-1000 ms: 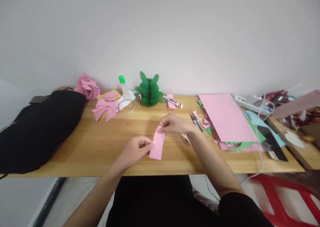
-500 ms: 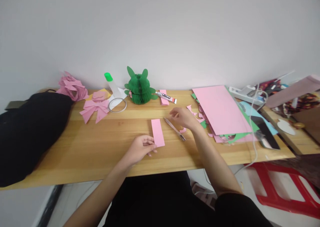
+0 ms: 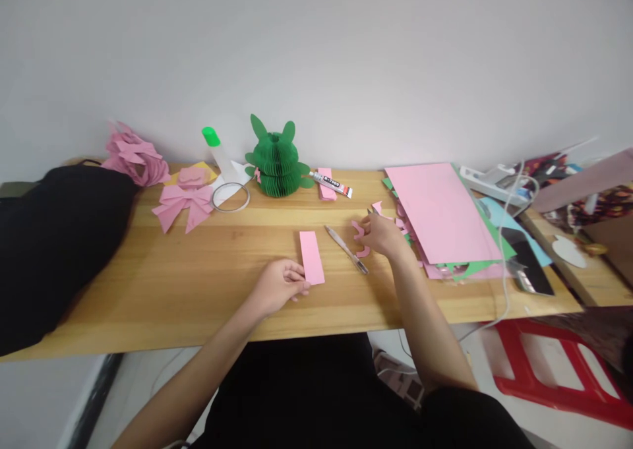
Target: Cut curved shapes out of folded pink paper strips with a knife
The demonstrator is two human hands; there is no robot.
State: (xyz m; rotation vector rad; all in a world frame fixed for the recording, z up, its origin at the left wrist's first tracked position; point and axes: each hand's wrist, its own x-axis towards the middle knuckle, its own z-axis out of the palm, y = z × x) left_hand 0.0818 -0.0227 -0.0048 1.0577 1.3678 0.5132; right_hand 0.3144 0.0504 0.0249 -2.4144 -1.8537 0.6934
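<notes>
Between the thumb and fingers of my left hand [image 3: 279, 285] is the lower corner of a pink paper strip [image 3: 311, 258], which lies near the middle of the table. To its right a pen [image 3: 347, 250] rests at a slant. Just past the pen, my right hand [image 3: 383, 233] is down among pink paper scraps [image 3: 363, 252], its fingers curled. A small dark tip sticks out beyond those fingers; what it belongs to is hidden by the hand.
At the back stand a green honeycomb-paper figure [image 3: 278, 165], a glue tube [image 3: 333, 184] and a green-capped glue stick [image 3: 217, 151]. A pink bow [image 3: 184, 203] and black bag [image 3: 64, 251] are left. Pink sheets [image 3: 445, 211], a phone [image 3: 531, 261] and a white cable [image 3: 504, 277] occupy the right.
My right hand has moved right, from beside the pen's tip to the paper scraps. My left hand keeps hold of the pink paper strip. The view has shifted slightly.
</notes>
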